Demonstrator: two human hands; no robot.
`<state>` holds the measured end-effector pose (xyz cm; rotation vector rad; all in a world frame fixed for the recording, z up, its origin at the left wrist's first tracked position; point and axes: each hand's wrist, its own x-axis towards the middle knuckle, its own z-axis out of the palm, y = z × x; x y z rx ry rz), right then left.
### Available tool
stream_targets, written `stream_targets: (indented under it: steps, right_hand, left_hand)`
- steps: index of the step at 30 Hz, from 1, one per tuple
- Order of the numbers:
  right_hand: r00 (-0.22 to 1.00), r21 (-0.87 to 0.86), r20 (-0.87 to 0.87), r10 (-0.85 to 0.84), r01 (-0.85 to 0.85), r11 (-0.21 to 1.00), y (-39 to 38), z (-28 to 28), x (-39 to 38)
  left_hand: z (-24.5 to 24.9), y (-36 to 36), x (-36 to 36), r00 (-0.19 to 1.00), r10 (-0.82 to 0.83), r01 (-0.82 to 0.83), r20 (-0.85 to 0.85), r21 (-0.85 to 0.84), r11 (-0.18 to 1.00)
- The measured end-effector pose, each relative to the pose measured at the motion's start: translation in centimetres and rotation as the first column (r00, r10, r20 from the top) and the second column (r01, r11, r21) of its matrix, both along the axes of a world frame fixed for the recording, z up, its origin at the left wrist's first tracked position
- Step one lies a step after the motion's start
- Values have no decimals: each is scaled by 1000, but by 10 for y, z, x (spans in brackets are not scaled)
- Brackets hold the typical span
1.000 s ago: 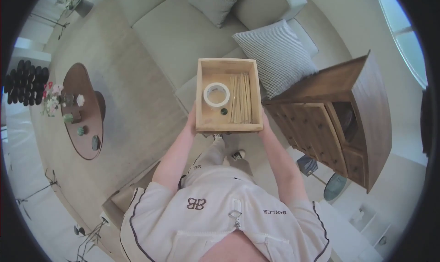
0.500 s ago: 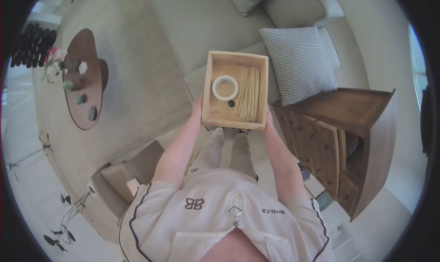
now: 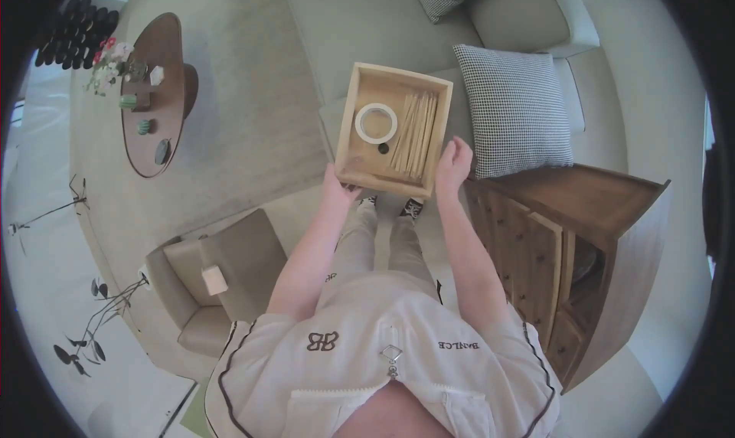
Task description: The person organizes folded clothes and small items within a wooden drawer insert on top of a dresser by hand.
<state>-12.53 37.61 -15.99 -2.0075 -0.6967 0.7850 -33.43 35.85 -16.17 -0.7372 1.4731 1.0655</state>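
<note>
A light wooden box (image 3: 348,120), open at the top, is held out in front of me, slightly tilted. My left hand (image 3: 338,184) grips its near left corner, the fingers partly hidden beneath. Just off the right wall is my right hand (image 3: 453,166), its fingers extended upward and holding nothing. Inside the box a white ring like a roll of tape (image 3: 360,132) lies at the left. Below it sits a small dark round piece (image 3: 383,148). Several thin wooden sticks (image 3: 414,135) lie lengthwise along the right side.
Beyond the box stands a grey-green sofa (image 3: 344,24) with a checked cushion (image 3: 517,109). A wooden cabinet (image 3: 566,189) with drawers is close on my right. An oval table (image 3: 157,55) with flowers and small plants stands far left, and a brown armchair (image 3: 245,254) nearer left.
My right hand has come off the box's right side. The box has tilted and shifted a little upward in view, with my left hand still on it. The whole view has turned slightly.
</note>
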Motion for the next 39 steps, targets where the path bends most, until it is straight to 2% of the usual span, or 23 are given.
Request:
stream_targets:
  steps: [2, 3, 5, 6, 8, 9, 12, 15, 17, 21, 23, 24, 25, 26, 27, 30, 33, 36, 39]
  right_hand:
    - [929, 66, 211, 304, -323, 944, 7, 13, -11]
    - [889, 69, 268, 372, -403, 912, 11, 16, -16]
    - [689, -126, 132, 712, -701, 702, 20, 14, -31]
    - [616, -162, 85, 783, -767, 621, 23, 8, -37]
    - [418, -353, 10, 909, -849, 394, 28, -15, -47]
    - [359, -386, -17, 933, -863, 325, 32, -24, -53]
    - [326, -479, -97, 940, -843, 243, 42, -40, -67]
    - [315, -568, -99, 944, -797, 206, 49, -39, -72]
    - [412, -557, -54, 910, -768, 315, 48, -30, -72]
    - [501, -453, 12, 865, -769, 452, 41, -11, -66]
    - [682, -316, -93, 725, -711, 628, 34, 5, -57]
    - [723, -285, -117, 680, -681, 675, 30, 14, -52]
    - [768, -167, -295, 568, -627, 761, 26, 23, -47]
    - [758, -63, -472, 450, -538, 840, 22, 34, -42]
    - [738, -18, -552, 388, -475, 880, 18, 46, -36]
    - [673, 66, -672, 310, -362, 930, 1, 86, -15]
    - [693, 174, -629, 352, -316, 933, -18, 119, 12]
    - [828, 249, -447, 339, -249, 936, -38, 159, 44]
    - [954, 378, -210, 213, -122, 918, -67, 201, 87]
  left_hand:
    - [6, -2, 0, 998, -61, 61, -18, 32, 998]
    - [5, -4, 2, 997, -74, 75, -21, 40, 996]
    - [-3, -9, 4, 994, -105, 108, -39, 82, 991]
    - [-7, -12, 6, 993, -105, 109, -47, 92, 990]
    - [-13, -18, 8, 992, -118, 123, -47, 126, 984]
    - [-16, -20, 8, 992, -114, 121, -58, 134, 984]
    - [-25, -30, 7, 970, -223, 236, -95, 153, 960]
    - [-25, -36, 5, 953, -293, 301, -80, 129, 945]
    - [-25, -36, 3, 953, -299, 303, -51, 119, 945]
    - [-29, -36, -3, 952, -305, 306, -30, 129, 943]
    - [-24, -34, -2, 957, -289, 291, -38, 121, 949]
    - [-24, -33, -2, 956, -290, 292, -35, 122, 948]
    - [-27, -32, -3, 960, -279, 281, -33, 112, 953]
    - [-29, -32, -4, 963, -269, 270, -32, 100, 957]
    - [-31, -31, -5, 962, -271, 273, -27, 99, 957]
    - [-33, -28, -4, 967, -255, 255, -10, 93, 962]
    - [-35, -27, -4, 958, -285, 285, -16, 65, 956]
    - [-38, -27, -5, 924, -381, 382, -29, 83, 920]
    - [-41, -26, -1, 879, -476, 478, -36, 74, 876]
